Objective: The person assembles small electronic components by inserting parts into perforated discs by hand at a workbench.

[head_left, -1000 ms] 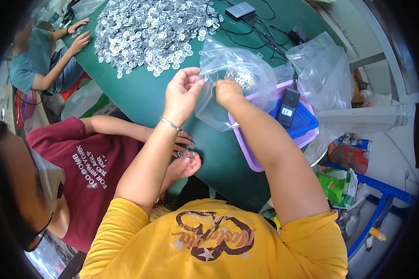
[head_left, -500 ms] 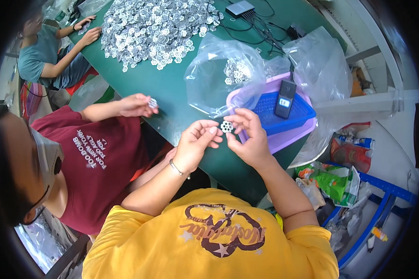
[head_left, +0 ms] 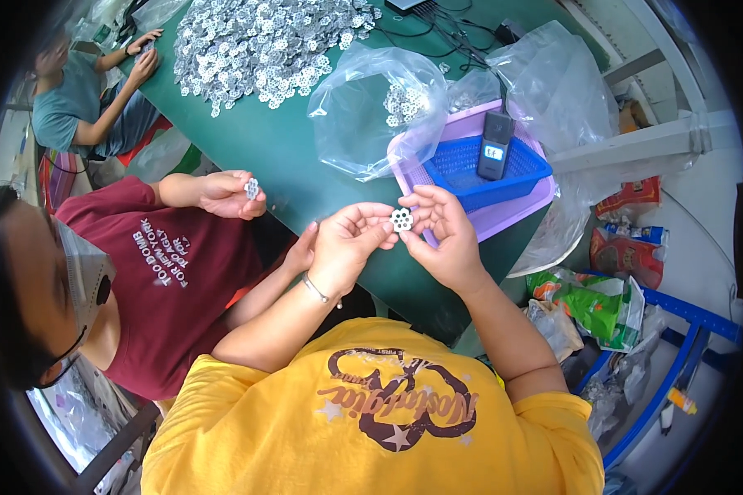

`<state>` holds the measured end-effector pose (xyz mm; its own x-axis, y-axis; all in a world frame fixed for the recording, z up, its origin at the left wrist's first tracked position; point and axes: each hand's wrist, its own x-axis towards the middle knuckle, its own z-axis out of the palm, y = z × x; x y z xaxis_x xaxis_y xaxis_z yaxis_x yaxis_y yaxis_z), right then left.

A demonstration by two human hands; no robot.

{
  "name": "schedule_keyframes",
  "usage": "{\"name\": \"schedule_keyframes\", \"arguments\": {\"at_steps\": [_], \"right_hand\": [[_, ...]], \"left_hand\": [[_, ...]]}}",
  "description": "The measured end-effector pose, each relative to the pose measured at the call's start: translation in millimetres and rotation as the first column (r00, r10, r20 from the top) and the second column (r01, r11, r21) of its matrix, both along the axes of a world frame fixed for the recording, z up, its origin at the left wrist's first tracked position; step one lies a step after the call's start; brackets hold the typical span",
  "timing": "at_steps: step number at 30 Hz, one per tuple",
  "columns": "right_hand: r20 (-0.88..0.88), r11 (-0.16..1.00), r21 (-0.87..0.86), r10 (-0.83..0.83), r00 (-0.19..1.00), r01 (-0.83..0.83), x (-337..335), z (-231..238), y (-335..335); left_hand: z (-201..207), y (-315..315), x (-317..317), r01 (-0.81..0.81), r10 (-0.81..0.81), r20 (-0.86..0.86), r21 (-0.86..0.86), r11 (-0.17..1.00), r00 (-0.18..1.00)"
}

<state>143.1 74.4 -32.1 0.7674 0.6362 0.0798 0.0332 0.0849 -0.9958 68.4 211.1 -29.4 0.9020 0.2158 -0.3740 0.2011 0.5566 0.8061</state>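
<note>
Between my two hands, above the table's near edge, is a small flower-shaped metal piece (head_left: 401,219) with several round holes. My left hand (head_left: 348,243) pinches its left side with thumb and forefinger; a bracelet circles that wrist. On the opposite side, the thumb and fingers of my right hand (head_left: 444,235) hold the same piece. Just beyond lies a clear plastic bag (head_left: 347,124), its mouth spread wide, with similar pieces (head_left: 404,105) inside. A large heap of these grey pieces (head_left: 256,54) covers the far part of the green table (head_left: 293,157).
At right, a blue basket (head_left: 454,169) sits in a pink tray (head_left: 504,219), with a black handheld device (head_left: 494,148) in it. Cables (head_left: 454,41) lie behind. A co-worker in maroon (head_left: 165,272) sits close on my left, holding another piece; a second co-worker (head_left: 82,107) sits farther off.
The view has shifted, so the table things sit higher and slightly left. Both my hands still hold the piece. The near co-worker's lower hand now shows more beside my left wrist.
</note>
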Motion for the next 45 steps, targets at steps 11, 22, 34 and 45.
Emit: {"name": "schedule_keyframes", "arguments": {"at_steps": [11, 22, 34, 45], "right_hand": [[-0.1, 0.996, 0.068, -0.052, 0.994, 0.059, -4, -2, -2], [0.076, 0.993, -0.095, -0.065, 0.995, 0.072, -4, 10, -3], [0.178, 0.99, -0.135, -0.017, 0.984, 0.041, -14, 4, -21], [0.056, 0.985, -0.147, -0.084, 0.995, 0.091, -25, 7, -24]], "left_hand": [[-1, -2, -1, -0.019, 0.014, 0.047, 0.101, 0.995, 0.999], [6, -4, -3, 0.002, -0.006, 0.055, 0.077, 0.997, 0.998], [6, -4, -6, -0.006, -0.022, -0.128, -0.21, 0.978, 0.992], [2, -8, -8, 0.046, -0.074, -0.109, -0.243, 0.969, 0.991]]}}
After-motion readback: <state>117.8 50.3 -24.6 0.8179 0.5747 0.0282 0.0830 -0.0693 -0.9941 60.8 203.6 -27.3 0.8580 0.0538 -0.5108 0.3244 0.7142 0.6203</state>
